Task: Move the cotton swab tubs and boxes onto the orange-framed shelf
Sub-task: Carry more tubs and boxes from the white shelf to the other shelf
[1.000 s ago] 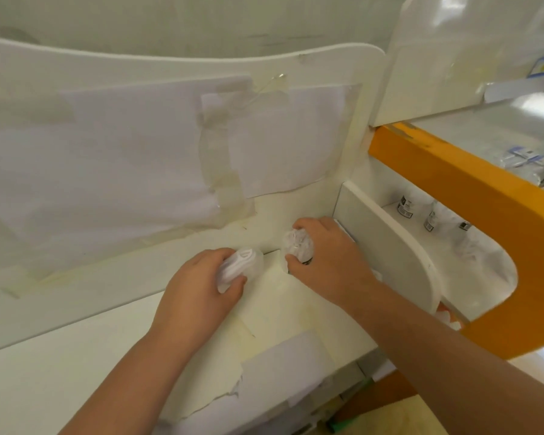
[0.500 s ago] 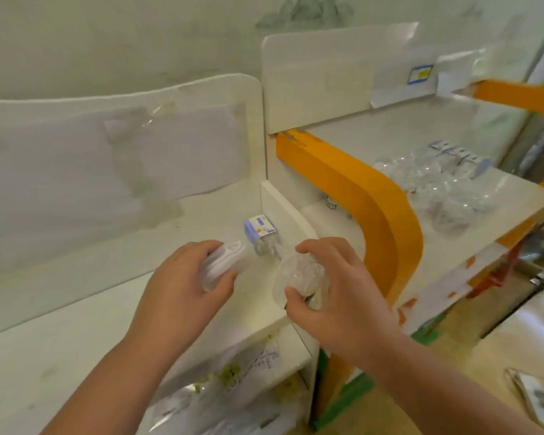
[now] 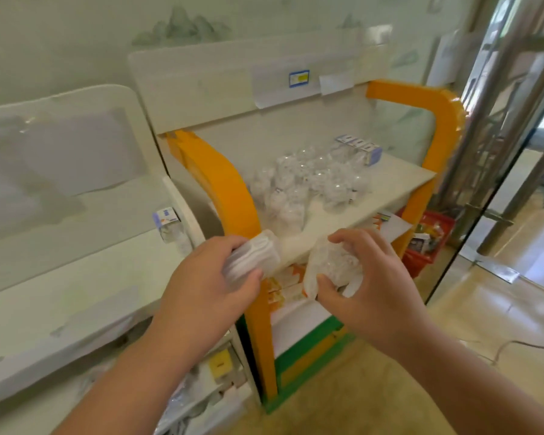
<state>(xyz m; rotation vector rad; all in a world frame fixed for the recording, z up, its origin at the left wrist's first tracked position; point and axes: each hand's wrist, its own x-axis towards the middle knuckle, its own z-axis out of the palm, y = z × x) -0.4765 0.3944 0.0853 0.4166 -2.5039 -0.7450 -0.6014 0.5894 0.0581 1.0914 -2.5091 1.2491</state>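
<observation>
the left hand [image 3: 208, 287] grips a white tub of cotton swabs [image 3: 252, 257], fingers curled round it, just in front of the orange-framed shelf [image 3: 223, 183]. the right hand [image 3: 371, 284] holds a clear plastic tub [image 3: 330, 265] between thumb and fingertips, beside the shelf board's front edge. on that board sits a cluster of clear tubs [image 3: 308, 183], with small blue-and-white boxes [image 3: 358, 147] at the back right corner. to the left, on a white shelf [image 3: 60, 296], one blue-topped box [image 3: 167, 216] stands against its curved side panel. a red basket [image 3: 427, 240] sits on the floor behind the orange frame, near a glass door [image 3: 515, 171].
</observation>
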